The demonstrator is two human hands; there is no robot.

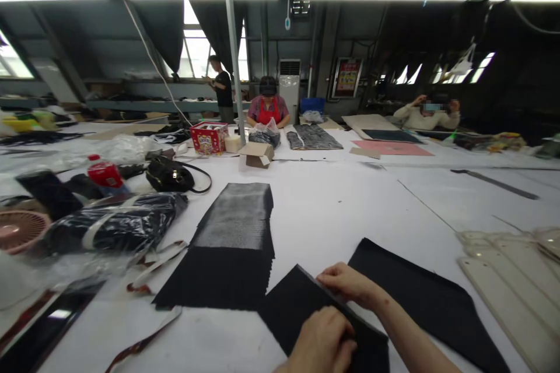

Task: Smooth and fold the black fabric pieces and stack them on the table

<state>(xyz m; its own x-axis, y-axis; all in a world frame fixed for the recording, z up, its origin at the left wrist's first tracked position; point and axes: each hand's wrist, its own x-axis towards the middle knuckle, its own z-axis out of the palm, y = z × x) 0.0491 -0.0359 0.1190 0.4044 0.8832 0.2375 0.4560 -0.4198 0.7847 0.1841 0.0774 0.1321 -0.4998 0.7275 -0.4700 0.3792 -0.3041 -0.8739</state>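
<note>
A dark piece of black fabric [294, 303] lies at the front of the white table, its long edge raised toward the right. My right hand [345, 284] pinches that edge near its upper end. Lower down, my left hand [324, 339] rests on the same piece with its fingers curled in at the edge; the fingertips are partly hidden. Just left of it is a stack of black fabric pieces [214, 277] with jagged sides and a greyish top part. Under and beyond my right forearm lies another black fabric piece [420, 297].
Cream-coloured flat templates [503, 297] lie at the right. To the left are a plastic-wrapped dark bundle [118, 221], a black handbag [168, 173], a red bottle [105, 173], a pink fan [21, 230] and ribbon strips [146, 341]. A person in a red apron [268, 109] sits across.
</note>
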